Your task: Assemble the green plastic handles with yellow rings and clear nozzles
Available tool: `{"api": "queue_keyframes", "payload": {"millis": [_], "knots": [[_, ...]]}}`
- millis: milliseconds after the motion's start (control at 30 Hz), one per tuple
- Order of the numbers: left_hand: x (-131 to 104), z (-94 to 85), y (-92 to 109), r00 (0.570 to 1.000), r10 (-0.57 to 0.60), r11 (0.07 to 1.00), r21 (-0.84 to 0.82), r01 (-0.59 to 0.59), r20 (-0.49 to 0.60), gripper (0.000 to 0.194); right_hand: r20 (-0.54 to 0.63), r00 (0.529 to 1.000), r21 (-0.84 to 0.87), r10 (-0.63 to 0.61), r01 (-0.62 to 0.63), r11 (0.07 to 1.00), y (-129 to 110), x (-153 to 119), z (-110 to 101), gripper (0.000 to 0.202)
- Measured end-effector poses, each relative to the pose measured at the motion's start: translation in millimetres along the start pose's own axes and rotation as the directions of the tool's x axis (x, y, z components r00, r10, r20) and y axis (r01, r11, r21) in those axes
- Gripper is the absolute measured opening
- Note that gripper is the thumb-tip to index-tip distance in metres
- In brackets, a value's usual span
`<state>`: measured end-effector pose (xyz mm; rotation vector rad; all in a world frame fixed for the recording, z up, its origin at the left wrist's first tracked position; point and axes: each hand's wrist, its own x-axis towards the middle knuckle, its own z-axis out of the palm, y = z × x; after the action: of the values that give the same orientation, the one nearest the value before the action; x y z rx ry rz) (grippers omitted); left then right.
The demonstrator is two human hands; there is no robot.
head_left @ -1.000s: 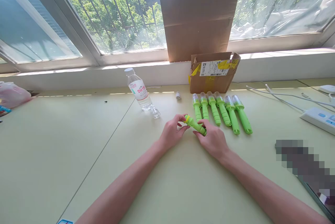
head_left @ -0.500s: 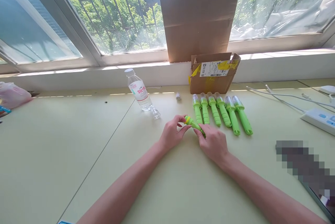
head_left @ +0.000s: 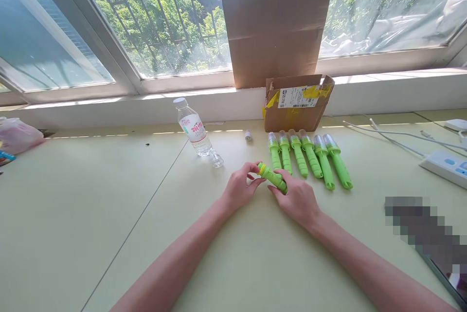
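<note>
In the head view, both hands hold one green stick low over the surface: the left hand grips its yellow-ringed end, the right hand its other end. Just beyond lie six clear-topped green sticks, before a cardboard box; a water bottle stands left.

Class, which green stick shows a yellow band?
The stick held in the right hand, its yellow band by the left hand; the six sticks lying in a row show clear tops and no yellow.
</note>
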<state>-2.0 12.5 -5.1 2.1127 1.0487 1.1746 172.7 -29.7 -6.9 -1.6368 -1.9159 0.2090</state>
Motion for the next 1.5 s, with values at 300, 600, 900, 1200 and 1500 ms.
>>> {"api": "queue_keyframes", "payload": {"millis": [300,600,900,1200,1500], "knots": [[-0.7,1.7,1.1,0.999,0.022,0.999,0.047,-0.02,-0.037,0.017,-0.163,0.986,-0.083,-0.042,0.029,0.996,-2.0,-5.2,2.0,0.018],[1.2,0.4,0.2,1.0,0.008,0.999,0.048,-0.008,-0.013,0.016,-0.085,0.996,-0.056,-0.021,0.017,0.998,-0.3,-3.2,2.9,0.026],[0.9,-1.0,2.6,1.0,0.013,0.999,0.046,-0.012,-0.013,0.012,-0.083,0.996,-0.049,0.011,-0.015,0.999,2.7,-1.9,4.5,0.023],[1.1,-0.6,2.1,1.0,0.026,0.997,0.07,-0.026,-0.012,0.024,-0.138,0.99,-0.102,-0.038,0.024,0.995,-3.1,-5.2,1.1,0.025],[0.1,-0.4,0.5,1.0,0.024,0.996,0.09,-0.023,-0.004,0.015,-0.06,0.998,-0.055,0.001,-0.004,0.998,2.3,-2.7,4.7,0.024]]}}
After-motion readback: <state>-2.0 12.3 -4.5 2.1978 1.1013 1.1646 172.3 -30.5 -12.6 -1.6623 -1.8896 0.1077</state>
